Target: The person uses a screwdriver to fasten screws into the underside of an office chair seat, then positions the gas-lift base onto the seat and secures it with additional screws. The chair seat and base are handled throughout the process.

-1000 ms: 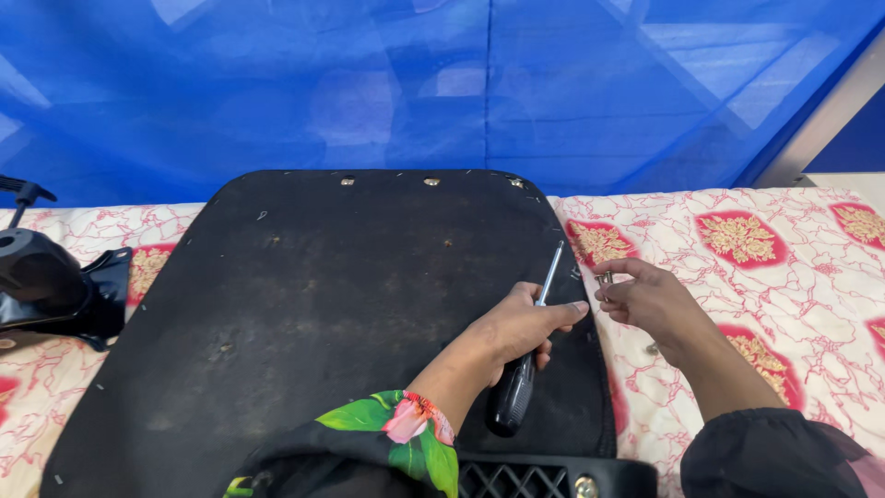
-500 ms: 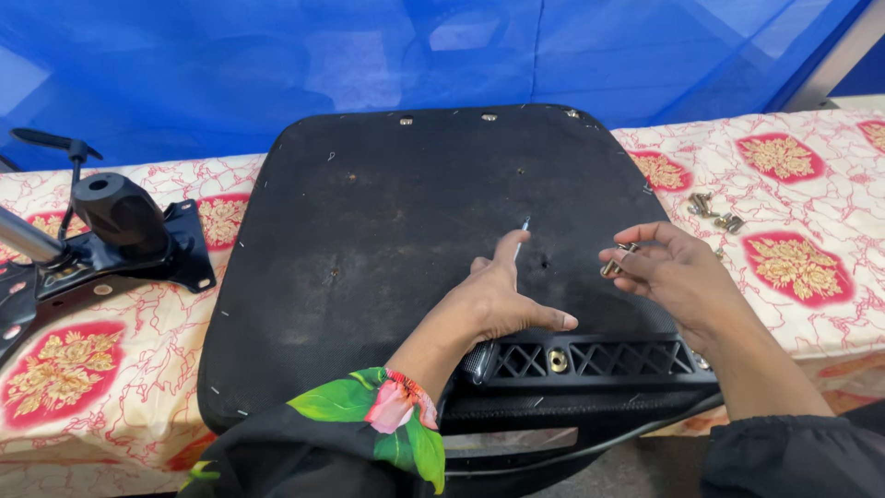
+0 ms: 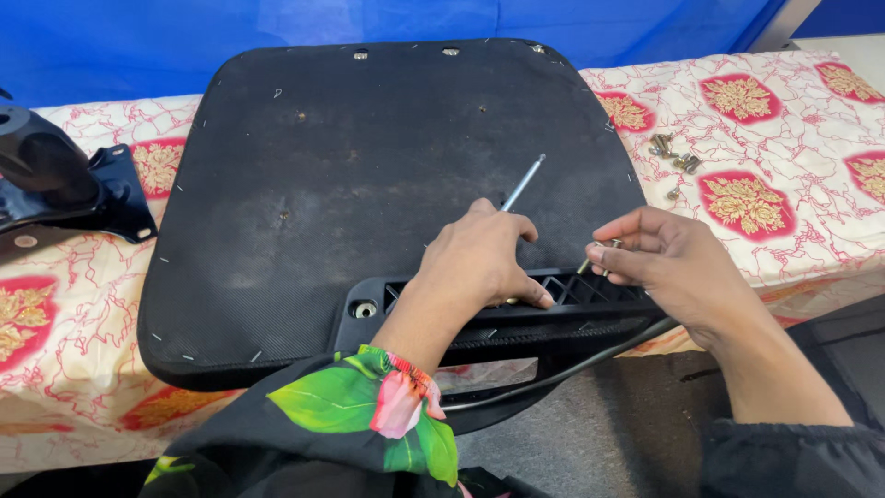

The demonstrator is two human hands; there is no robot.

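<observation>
Gripping screwdriver [image 3: 522, 184] in left hand [image 3: 479, 263]; right hand [image 3: 668, 263] pinching bolt [image 3: 599, 254].

Black seat pad [image 3: 350, 175], red/gold floral cloth [image 3: 784, 157], blue tarp [image 3: 184, 37].

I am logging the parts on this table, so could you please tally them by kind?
Black seat panel: 1
Black ribbed bracket: 1
Screwdriver, under the left hand: 1
Screw pinched in the right hand: 1
Loose screws on the cloth: about 6
Black chair mechanism: 1
Total: about 11
</observation>
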